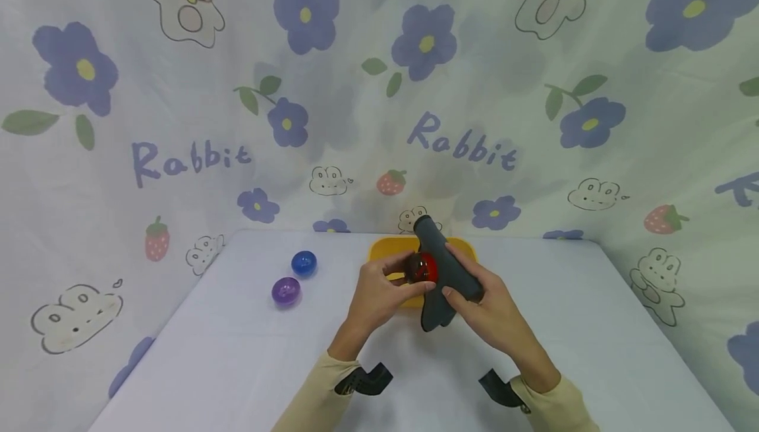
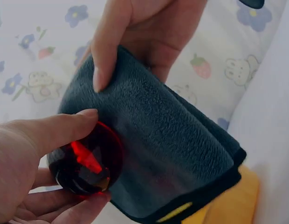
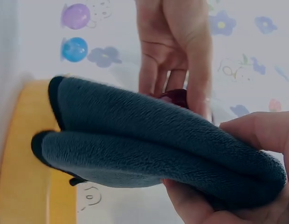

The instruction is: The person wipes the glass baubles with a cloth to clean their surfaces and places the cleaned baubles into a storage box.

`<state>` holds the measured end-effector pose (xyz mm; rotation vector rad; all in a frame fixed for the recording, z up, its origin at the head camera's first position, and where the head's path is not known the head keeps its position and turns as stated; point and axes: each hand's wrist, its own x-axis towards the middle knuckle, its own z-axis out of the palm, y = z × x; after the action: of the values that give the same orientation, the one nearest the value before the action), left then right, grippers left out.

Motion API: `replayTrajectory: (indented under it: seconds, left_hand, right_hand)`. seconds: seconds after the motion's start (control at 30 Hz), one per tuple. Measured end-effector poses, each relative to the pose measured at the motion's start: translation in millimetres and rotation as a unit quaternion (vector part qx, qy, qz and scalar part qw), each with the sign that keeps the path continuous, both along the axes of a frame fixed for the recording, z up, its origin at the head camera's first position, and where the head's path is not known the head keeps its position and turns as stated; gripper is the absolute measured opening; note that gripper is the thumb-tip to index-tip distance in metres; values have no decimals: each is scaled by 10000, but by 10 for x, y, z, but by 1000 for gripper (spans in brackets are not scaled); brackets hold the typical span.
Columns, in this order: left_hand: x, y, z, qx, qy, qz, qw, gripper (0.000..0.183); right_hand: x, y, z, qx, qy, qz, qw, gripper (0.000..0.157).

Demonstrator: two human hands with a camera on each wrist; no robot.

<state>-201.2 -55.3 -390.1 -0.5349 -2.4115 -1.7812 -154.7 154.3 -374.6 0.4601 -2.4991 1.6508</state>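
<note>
My left hand [image 1: 376,294] grips a shiny, see-through red ball [image 1: 428,266] between thumb and fingers. A folded dark grey-blue cloth [image 1: 440,257] with black edging is in my right hand [image 1: 495,307], its thumb on one face and the fingers on the other. In the left wrist view, the red ball [image 2: 91,161] lies right against the fuzzy face of the cloth [image 2: 158,135]. Seen from the right wrist, the cloth [image 3: 121,144] hides most of the ball. Both hands are raised in front of a yellow container [image 1: 385,246].
On the white table [image 1: 237,353], left of the hands, sit a blue ball [image 1: 304,263] and a purple ball [image 1: 286,292] close together. The hands and cloth cover much of the container's opening. A patterned curtain [image 1: 356,103] rises behind the table.
</note>
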Motion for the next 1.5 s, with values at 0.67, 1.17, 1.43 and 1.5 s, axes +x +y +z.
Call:
replayTrajectory:
  seconds: [0.67,1.17,1.43,1.5]
  left_hand:
    - [-29,-20,10,-26,221,86,9997,56]
    - [-14,-38,1,32,112,185,9998,51]
    - [-12,-45,28,-155,141,162,9996,43]
    - [-9,-47,42,-224,147,145,9995,40]
  right_hand:
    - [-20,-88,-90,346,438,-94,9984,62]
    - [34,-162,-128,514,654,-39,9965,63]
    - [45,-194,-133,462,776,-27,9959,63]
    - [47,-199,-130,491,833,-36,9953,63]
